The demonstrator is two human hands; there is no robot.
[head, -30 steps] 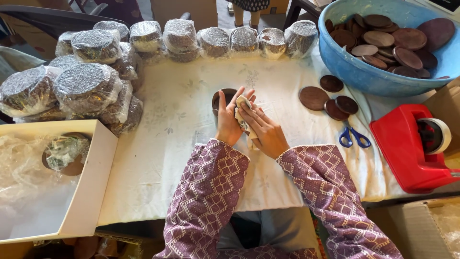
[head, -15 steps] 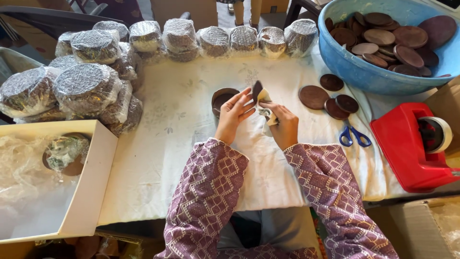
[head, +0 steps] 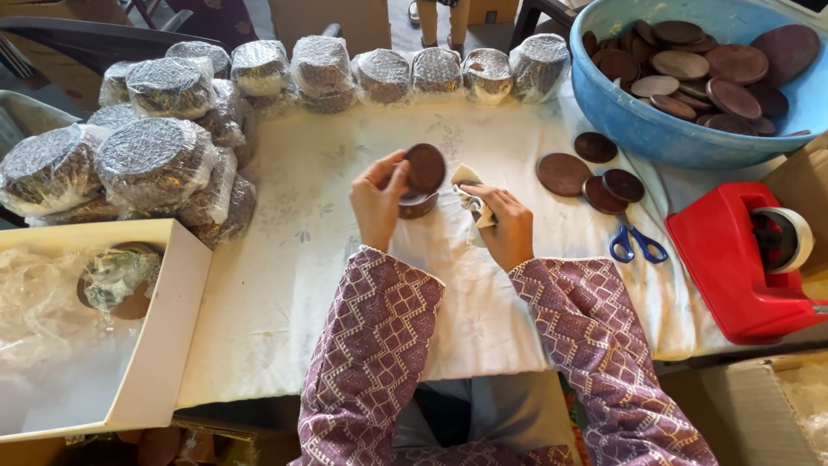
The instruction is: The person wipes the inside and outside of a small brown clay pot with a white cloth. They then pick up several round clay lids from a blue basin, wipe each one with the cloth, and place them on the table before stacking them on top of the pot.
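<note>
Left hand (head: 379, 198): you pinch a brown disc (head: 424, 166) by its edge, thumb and fingers closed on it, the disc tilted up and facing you.
Right hand (head: 504, 226): your fingers are curled around a white cloth (head: 471, 200), gripping it just to the right of the disc; cloth and disc look apart or barely touching, and you cannot tell which.
Under your left hand: a short stack of discs (head: 417, 205) sits on the tablecloth (head: 285, 259), directly below the raised one.
Beyond your right hand: three loose discs (head: 562, 173), then blue-handled scissors (head: 636, 244), a red tape dispenser (head: 742, 267) and a blue bowl (head: 655, 129) full of more discs.
Beyond your left hand: wrapped bundles (head: 155, 160) piled up, with a white box (head: 164, 328) nearer you.
Risk, slip: your edge grip is thin; a hard push from the cloth could flick the disc out of your fingers.
Risk, knock: a dropped disc would likely land on the stack below and scatter it.
Risk, snag: a trailing cloth corner may drag the stack as you wipe.
Risk, reach: the scissors lie open-handled near your right wrist's path to the bowl.
</note>
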